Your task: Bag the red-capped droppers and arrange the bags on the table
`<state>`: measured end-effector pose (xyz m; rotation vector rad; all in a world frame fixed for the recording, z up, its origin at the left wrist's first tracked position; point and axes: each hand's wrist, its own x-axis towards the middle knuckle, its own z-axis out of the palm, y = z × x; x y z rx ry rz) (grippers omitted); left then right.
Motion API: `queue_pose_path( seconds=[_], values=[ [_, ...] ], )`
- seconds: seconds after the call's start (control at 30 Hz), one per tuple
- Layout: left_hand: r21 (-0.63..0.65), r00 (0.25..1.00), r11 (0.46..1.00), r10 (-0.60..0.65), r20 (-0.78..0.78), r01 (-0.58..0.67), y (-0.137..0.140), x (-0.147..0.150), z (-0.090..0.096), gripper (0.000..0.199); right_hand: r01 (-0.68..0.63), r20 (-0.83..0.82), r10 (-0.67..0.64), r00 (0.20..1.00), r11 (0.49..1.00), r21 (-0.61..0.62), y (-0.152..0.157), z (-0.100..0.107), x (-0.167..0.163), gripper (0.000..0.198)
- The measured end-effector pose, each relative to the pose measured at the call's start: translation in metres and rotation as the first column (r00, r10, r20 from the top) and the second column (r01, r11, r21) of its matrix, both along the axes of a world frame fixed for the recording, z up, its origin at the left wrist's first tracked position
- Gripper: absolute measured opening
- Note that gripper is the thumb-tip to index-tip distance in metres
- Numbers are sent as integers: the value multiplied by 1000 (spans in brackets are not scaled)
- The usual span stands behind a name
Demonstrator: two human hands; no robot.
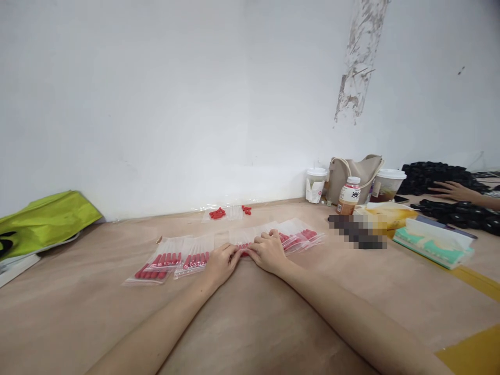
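Observation:
My left hand (221, 262) and my right hand (267, 251) rest side by side on a clear plastic bag of red pieces (245, 240) in the middle of the brown table (250, 312). Both hands have their fingers curled down onto the bag's near edge and seem to pinch it. More clear bags with red pieces lie in a row: two to the left (172, 259) and others to the right (300, 235). Loose red pieces (217, 213) lie on clear plastic farther back near the wall.
A lime green bag (42, 216) lies at the far left. At the right stand two lidded cups (315, 184), a small bottle (349, 196), a beige bag (351, 174), a tissue pack (433, 242) and a yellow box (386, 214). Another person's hand (453, 191) rests on black items.

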<state>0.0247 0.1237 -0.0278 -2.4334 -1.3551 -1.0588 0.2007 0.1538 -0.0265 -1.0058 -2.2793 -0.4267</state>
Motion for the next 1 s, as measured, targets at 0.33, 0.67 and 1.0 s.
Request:
queue_pose_path(
  seconds=[0.33,0.67,1.0],
  values=[
    [-53,999,997,-47,19,48,2,-1,1,14,-3,7,3,1000,1000,-6,2,-4,0,19],
    [58,901,986,-117,-418,155,-2,-36,15,19,-183,77,176,981,979,91,7,6,41,29],
    [340,818,918,30,-574,205,13,-34,0,22,-138,239,70,968,950,279,12,-2,33,18]
  ],
)
